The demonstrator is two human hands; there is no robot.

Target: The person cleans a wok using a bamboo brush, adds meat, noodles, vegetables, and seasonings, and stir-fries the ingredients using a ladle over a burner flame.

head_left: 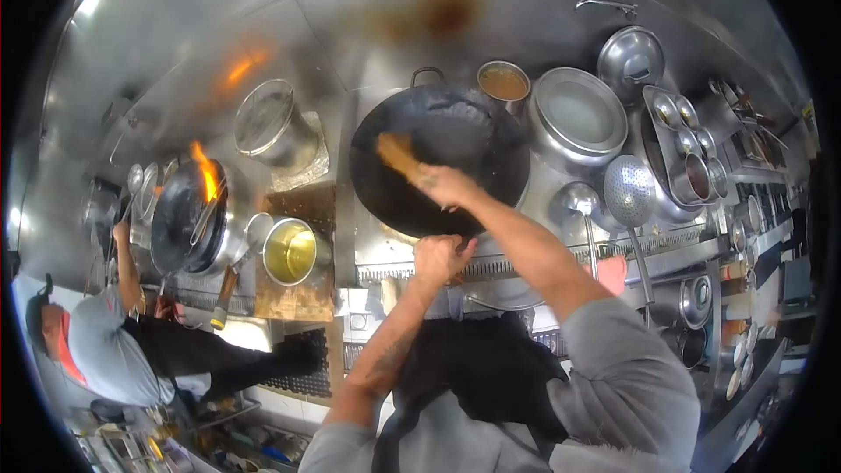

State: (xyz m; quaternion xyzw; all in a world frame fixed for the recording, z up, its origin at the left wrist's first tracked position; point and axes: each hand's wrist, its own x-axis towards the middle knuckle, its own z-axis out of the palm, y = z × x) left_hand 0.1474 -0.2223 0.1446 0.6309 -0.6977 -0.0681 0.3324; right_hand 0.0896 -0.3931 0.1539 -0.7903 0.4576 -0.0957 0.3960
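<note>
A large black wok (pixel 473 149) sits on the stove in front of me. In my right hand (pixel 445 186) is a yellowish brush (pixel 399 156), its bristles spread over the left inner side of the wok. My left hand (pixel 441 257) is closed at the wok's near edge, around what looks like its handle, which is mostly hidden by the fingers. A small pot of brownish liquid (pixel 504 83) stands behind the wok's right side.
Right of the wok are a steel pot (pixel 581 112), a ladle (pixel 578 201), a perforated skimmer (pixel 630 193) and a tray of bowls (pixel 686 144). At left, a pot of yellow liquid (pixel 291 251), a strainer pot (pixel 265 123), and a co-worker (pixel 118 337) at a flaming wok (pixel 182 215).
</note>
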